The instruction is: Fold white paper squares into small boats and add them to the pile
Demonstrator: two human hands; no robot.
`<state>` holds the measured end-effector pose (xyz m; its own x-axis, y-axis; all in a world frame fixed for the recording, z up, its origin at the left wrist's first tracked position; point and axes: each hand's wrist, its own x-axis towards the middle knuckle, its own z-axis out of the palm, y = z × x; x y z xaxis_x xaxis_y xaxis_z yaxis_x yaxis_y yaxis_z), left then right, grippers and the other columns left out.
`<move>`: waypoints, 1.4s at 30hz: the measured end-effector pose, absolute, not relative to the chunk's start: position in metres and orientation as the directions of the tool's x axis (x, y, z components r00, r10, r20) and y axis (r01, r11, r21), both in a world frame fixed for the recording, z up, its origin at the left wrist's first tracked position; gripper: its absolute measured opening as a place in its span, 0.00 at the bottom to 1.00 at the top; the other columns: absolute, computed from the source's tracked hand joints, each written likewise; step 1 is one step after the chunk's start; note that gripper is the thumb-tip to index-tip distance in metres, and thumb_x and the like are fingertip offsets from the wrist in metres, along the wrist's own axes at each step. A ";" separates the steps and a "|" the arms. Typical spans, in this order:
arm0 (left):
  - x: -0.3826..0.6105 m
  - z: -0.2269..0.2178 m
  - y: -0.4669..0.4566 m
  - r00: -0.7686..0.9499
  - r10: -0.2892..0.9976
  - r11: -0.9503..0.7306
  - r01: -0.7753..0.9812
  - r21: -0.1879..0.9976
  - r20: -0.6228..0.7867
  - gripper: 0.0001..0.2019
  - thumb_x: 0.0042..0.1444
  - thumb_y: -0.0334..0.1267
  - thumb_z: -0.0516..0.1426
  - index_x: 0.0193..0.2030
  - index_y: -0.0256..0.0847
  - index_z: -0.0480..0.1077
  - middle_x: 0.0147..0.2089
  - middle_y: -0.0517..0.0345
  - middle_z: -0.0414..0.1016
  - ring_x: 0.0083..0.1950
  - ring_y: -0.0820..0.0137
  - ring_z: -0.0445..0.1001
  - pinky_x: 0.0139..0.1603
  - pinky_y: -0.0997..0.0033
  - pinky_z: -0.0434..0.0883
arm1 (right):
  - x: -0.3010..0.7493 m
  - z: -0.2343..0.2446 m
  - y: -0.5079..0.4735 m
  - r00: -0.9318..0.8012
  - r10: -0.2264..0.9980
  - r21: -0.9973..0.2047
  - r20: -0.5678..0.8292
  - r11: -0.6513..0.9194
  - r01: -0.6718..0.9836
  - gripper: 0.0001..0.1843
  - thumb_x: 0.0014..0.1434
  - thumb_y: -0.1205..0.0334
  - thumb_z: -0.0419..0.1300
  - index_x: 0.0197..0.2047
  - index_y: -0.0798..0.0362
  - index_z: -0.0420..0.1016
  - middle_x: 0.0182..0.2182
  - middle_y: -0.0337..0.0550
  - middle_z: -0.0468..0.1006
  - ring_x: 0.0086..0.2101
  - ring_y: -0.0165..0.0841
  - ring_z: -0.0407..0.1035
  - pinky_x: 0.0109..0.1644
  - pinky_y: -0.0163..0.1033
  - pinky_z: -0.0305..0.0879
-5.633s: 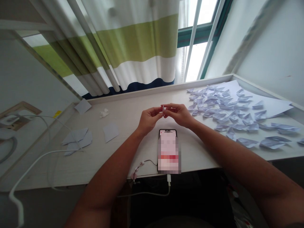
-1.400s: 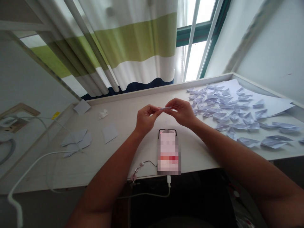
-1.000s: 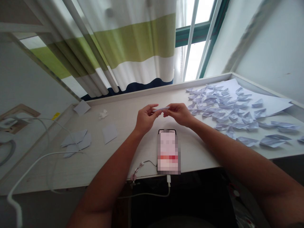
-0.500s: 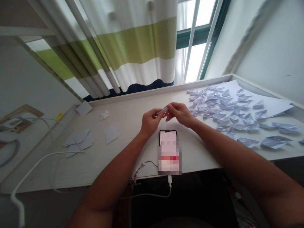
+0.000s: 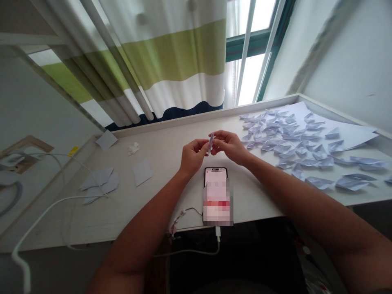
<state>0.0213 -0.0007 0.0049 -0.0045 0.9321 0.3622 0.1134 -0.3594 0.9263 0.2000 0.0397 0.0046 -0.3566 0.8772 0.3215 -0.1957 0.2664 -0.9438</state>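
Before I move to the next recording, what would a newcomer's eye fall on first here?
Probably the crowd of boat-shaped folded white papers spread over the right side of the long white desk. Next might come the left hand and right hand, holding a small folded white paper between them, beyond the black-framed phone. The white fabric curtain with a broad green band hangs behind the desk.

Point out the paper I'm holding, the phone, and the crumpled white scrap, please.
Held paper point(image 5: 211, 143): head view, middle of its visible face.
Phone point(image 5: 217, 196): head view, middle of its screen, blurred by pixelation.
Crumpled white scrap point(image 5: 133, 148): head view, middle of its wad.
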 end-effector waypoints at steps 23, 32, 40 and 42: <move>0.021 -0.003 0.004 -0.039 0.939 -0.295 0.414 0.861 0.340 0.04 0.57 0.39 0.68 0.34 0.42 0.81 0.29 0.56 0.84 0.32 0.66 0.82 0.35 0.67 0.75 | 0.193 0.001 0.036 -0.341 0.841 -0.698 0.420 0.540 0.471 0.04 0.60 0.68 0.67 0.39 0.53 0.84 0.23 0.37 0.82 0.25 0.32 0.75 0.34 0.37 0.65; 0.013 -0.011 0.011 0.009 0.963 -0.262 0.269 0.927 0.270 0.08 0.57 0.41 0.70 0.39 0.40 0.82 0.37 0.52 0.86 0.34 0.67 0.83 0.37 0.69 0.80 | 0.198 -0.002 0.038 -0.387 0.848 -0.803 0.361 0.494 0.334 0.03 0.64 0.64 0.67 0.40 0.53 0.83 0.25 0.39 0.83 0.25 0.33 0.79 0.33 0.37 0.69; 0.024 0.000 0.008 0.030 0.986 -0.164 0.202 0.965 0.162 0.08 0.56 0.36 0.70 0.41 0.37 0.79 0.36 0.52 0.85 0.34 0.68 0.82 0.34 0.70 0.80 | 0.195 0.015 0.026 -0.310 0.897 -0.661 0.314 0.441 0.606 0.04 0.65 0.66 0.69 0.43 0.55 0.84 0.28 0.40 0.85 0.30 0.34 0.78 0.36 0.36 0.66; 0.026 0.009 0.008 0.057 0.989 -0.146 0.263 0.954 0.135 0.05 0.58 0.34 0.68 0.40 0.37 0.79 0.36 0.52 0.85 0.34 0.69 0.82 0.34 0.71 0.79 | 0.198 0.026 0.022 -0.331 0.906 -0.590 0.265 0.424 0.687 0.06 0.69 0.63 0.68 0.45 0.55 0.85 0.33 0.44 0.88 0.34 0.36 0.80 0.38 0.37 0.66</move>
